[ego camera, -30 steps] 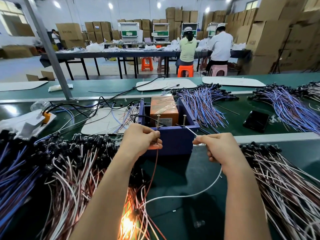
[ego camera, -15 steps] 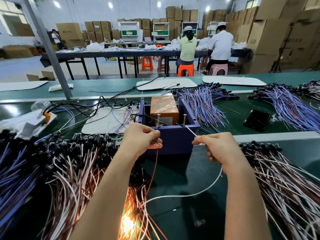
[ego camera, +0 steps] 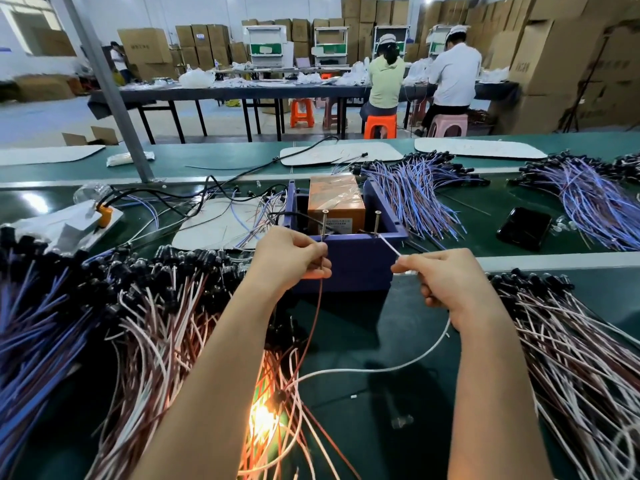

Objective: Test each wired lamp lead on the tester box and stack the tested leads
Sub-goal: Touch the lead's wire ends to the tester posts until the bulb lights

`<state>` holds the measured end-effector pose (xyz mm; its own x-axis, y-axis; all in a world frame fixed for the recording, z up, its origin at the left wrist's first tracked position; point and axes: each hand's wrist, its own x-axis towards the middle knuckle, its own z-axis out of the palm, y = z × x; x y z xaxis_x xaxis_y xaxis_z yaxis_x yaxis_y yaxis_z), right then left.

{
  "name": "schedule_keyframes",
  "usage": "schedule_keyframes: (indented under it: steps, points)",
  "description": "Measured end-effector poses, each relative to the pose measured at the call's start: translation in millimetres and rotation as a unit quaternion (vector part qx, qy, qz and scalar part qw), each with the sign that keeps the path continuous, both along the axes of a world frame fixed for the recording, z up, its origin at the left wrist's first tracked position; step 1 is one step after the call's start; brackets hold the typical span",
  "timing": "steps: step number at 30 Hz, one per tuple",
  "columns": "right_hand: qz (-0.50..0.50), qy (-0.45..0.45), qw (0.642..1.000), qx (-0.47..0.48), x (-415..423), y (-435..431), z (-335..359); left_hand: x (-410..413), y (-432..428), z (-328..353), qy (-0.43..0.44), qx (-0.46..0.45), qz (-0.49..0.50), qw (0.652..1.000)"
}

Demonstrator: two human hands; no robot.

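Unmoved, left hand pinches brown wire, right hand white wire, at box rim.

Factory assembly floor: stacked cartons, green workbenches, heaped leads.

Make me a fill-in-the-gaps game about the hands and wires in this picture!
The left hand pinches the ____ wire (brown or blue) up to a post on the tester box.
The right hand pinches the ____ wire.
____ metal posts stand up from the box.
The lamp on this lead is ____ (lit or dark).
Missing words: brown, white, two, lit.
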<state>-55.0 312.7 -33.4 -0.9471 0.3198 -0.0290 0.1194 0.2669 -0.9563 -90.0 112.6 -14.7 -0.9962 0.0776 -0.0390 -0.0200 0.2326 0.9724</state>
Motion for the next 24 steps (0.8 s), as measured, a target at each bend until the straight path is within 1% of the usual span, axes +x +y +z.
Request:
schedule_keyframes:
  steps: [9, 19, 21, 24]
  points:
    - [0.002, -0.002, 1.0, 0.005, -2.7, 0.2, -2.2, 1.8, -1.7, -0.1, 0.0, 0.012, 0.0, 1.0]
    - [0.0, -0.011, 1.0, 0.011, 1.1, -3.1, 2.3, 2.1, -2.0, 0.7, 0.002, 0.005, -0.002, 1.0]
    - [-0.002, -0.009, 1.0, 0.006, 2.5, -3.8, 4.7, 4.4, -1.1, 3.3, 0.004, 0.006, -0.018, 1.0]
    - [0.004, 0.001, 1.0, -0.025, 5.3, -4.3, 9.8, 11.2, 2.2, 12.6, 0.001, 0.039, -0.094, 0.995]
